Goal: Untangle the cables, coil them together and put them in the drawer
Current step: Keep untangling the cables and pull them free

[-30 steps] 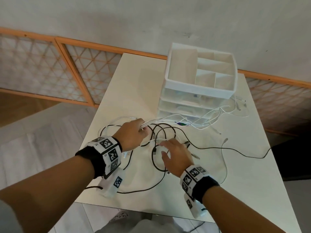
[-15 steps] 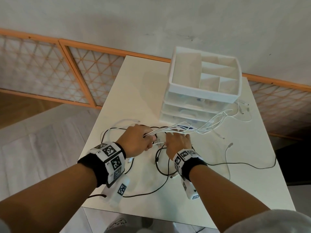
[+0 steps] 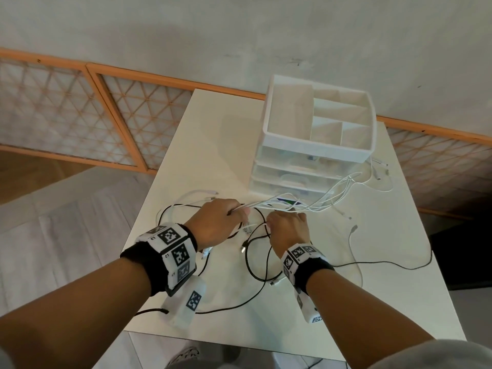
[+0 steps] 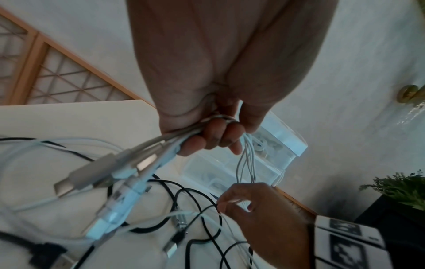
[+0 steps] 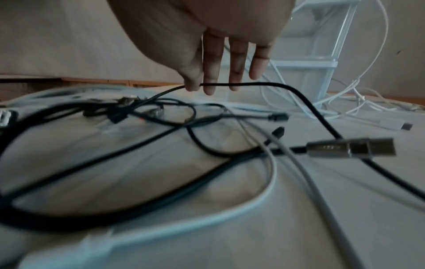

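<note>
A tangle of white cables [image 3: 320, 203] and black cables [image 3: 254, 265] lies on the white table [image 3: 213, 145] in front of a white drawer unit [image 3: 314, 169]. My left hand [image 3: 238, 213] grips a bundle of white cables [image 4: 246, 160], their plug ends [image 4: 128, 169] sticking out behind the fist [image 4: 214, 138]. Just to its right, my right hand [image 3: 273, 222] pinches a black cable [image 5: 264, 84] between thumb and forefinger [image 5: 201, 87], lifted off the table. The other fingers hang straight. A metal USB plug [image 5: 352, 147] lies near the right wrist.
The drawer unit has an open compartment tray [image 3: 319, 121] on top and its drawers look closed. Loose white cable ends [image 3: 380, 171] trail to its right. One black cable [image 3: 386, 265] runs towards the table's right edge. A plant [image 4: 400, 189] stands beyond the table.
My right hand has moved forward from the black loops on the table to beside the left hand and now pinches a black cable. The left hand kept hold of the white bundle.
</note>
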A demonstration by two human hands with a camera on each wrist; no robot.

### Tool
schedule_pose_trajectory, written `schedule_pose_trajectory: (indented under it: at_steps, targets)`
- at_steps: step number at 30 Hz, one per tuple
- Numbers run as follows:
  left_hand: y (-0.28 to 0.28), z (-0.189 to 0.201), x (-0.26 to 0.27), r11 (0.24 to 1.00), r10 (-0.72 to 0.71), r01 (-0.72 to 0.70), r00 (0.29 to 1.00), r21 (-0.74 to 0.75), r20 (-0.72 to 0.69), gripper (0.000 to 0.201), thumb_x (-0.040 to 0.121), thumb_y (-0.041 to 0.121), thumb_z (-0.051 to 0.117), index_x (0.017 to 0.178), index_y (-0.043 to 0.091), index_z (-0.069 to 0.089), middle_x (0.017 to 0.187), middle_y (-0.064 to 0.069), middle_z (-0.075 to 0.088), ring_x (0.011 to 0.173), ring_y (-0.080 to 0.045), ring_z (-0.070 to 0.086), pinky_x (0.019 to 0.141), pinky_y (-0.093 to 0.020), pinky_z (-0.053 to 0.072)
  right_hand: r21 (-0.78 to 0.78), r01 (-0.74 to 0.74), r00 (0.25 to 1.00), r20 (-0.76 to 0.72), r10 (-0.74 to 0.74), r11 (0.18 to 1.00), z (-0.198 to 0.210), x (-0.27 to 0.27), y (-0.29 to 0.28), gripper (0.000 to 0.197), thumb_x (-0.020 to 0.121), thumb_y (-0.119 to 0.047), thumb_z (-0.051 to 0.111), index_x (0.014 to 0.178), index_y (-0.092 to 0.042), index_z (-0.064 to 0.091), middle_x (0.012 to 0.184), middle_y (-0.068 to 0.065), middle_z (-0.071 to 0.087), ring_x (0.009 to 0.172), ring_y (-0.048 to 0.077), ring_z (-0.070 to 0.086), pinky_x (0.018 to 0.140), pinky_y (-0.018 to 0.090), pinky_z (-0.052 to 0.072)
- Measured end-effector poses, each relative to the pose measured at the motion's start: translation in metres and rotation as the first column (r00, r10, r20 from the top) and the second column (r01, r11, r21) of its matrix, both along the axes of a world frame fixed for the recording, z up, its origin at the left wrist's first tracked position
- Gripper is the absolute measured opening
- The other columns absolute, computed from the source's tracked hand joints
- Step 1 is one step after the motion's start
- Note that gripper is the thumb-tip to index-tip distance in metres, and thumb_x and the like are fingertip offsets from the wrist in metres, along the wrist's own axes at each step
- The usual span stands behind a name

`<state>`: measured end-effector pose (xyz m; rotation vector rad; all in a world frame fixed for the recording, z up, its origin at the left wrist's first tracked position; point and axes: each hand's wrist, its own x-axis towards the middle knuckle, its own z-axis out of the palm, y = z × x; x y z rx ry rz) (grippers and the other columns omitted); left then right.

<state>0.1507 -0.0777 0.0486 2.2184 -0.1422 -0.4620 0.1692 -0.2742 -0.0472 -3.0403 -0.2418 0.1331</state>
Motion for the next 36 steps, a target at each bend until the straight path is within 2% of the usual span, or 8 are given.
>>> schedule_pose_trajectory:
  at_steps: [10,16,20,23,27,31,34,36]
  targets:
    - [-0.017,0.016,0.020,0.988,0.016,-0.012,1.000,-0.155,0.024,0.029,0.100,0.031,0.050,0.081,0.015,0.064,0.081,-0.002,0.073,0.080,-0.022,0.069,0.082,-0.041,0.054,0.550,-0.314,0.949,0.167,0.267,0.774,0.076,-0.022,-0.016,0.011,0.089,-0.019,0.061,0.086,-0.025,0.070,0.082,-0.011,0.068,0.073,0.010,0.059,0.067,0.039,0.053]
    - [-0.049,0.026,0.022,0.934,-0.009,0.016,1.000,-0.358,0.020,0.033,0.105,0.034,0.041,0.081,0.013,0.048,0.071,-0.002,0.052,0.062,-0.017,0.049,0.059,-0.027,0.045,0.697,-0.250,0.965,0.236,0.115,0.672,0.106,-0.029,-0.006,0.010,0.084,-0.013,0.072,0.084,-0.020,0.065,0.076,-0.015,0.066,0.066,0.007,0.062,0.062,0.035,0.054]
    - [-0.054,0.022,0.020,0.921,-0.094,0.095,0.995,-0.378,0.023,0.037,0.105,0.039,0.039,0.090,0.007,0.049,0.064,0.003,0.051,0.054,-0.015,0.044,0.055,-0.029,0.040,0.736,-0.132,0.984,0.180,-0.004,0.664,0.124,-0.030,-0.019,0.040,0.079,-0.010,0.077,0.105,-0.030,0.054,0.068,-0.014,0.060,0.059,0.009,0.060,0.062,0.034,0.055]
    - [-0.059,0.023,0.020,0.915,-0.132,0.142,0.990,-0.379,0.054,0.037,0.102,0.045,0.042,0.091,0.017,0.063,0.063,0.016,0.051,0.059,-0.004,0.045,0.065,-0.026,0.037,0.593,-0.104,0.987,0.158,0.011,0.798,0.136,-0.023,-0.032,0.052,0.079,-0.019,0.072,0.123,-0.039,0.052,0.059,-0.012,0.055,0.060,0.008,0.058,0.065,0.033,0.055]
    - [-0.058,0.041,0.022,0.893,-0.281,0.306,0.952,-0.329,0.122,0.020,0.102,0.025,0.051,0.106,0.029,0.070,0.065,0.019,0.053,0.060,0.000,0.045,0.065,-0.020,0.038,0.348,-0.013,0.992,0.119,-0.030,0.937,0.157,-0.009,-0.044,0.008,0.079,-0.033,0.070,0.085,-0.029,0.072,0.072,-0.005,0.068,0.077,0.023,0.064,0.065,0.031,0.051]
    - [-0.050,0.068,0.028,0.843,-0.376,0.385,0.921,-0.375,0.101,0.038,0.102,0.015,0.050,0.137,0.030,0.053,0.067,-0.001,0.055,0.057,-0.003,0.053,0.053,-0.008,0.039,0.480,-0.002,0.964,0.233,-0.125,0.877,0.167,-0.001,-0.052,0.012,0.076,-0.036,0.079,0.072,-0.027,0.072,0.056,-0.012,0.054,0.062,0.017,0.056,0.058,0.027,0.042]
    - [-0.042,0.069,0.031,0.833,-0.442,0.435,0.895,-0.343,0.060,0.048,0.100,0.023,0.053,0.142,0.044,0.041,0.068,-0.005,0.062,0.064,-0.008,0.060,0.062,-0.015,0.046,0.606,0.007,0.935,0.279,-0.221,0.795,0.162,0.000,-0.057,0.014,0.074,-0.025,0.082,0.067,-0.024,0.069,0.051,-0.012,0.055,0.053,0.011,0.053,0.055,0.024,0.039]
    - [-0.039,0.057,0.029,0.862,-0.428,0.435,0.900,-0.259,0.087,0.037,0.099,0.031,0.054,0.135,0.033,0.056,0.062,0.001,0.061,0.062,-0.015,0.059,0.067,-0.021,0.047,0.673,0.013,0.914,0.292,-0.283,0.739,0.156,0.001,-0.060,0.018,0.072,-0.025,0.084,0.064,-0.022,0.068,0.046,-0.012,0.051,0.047,0.009,0.046,0.052,0.022,0.035]
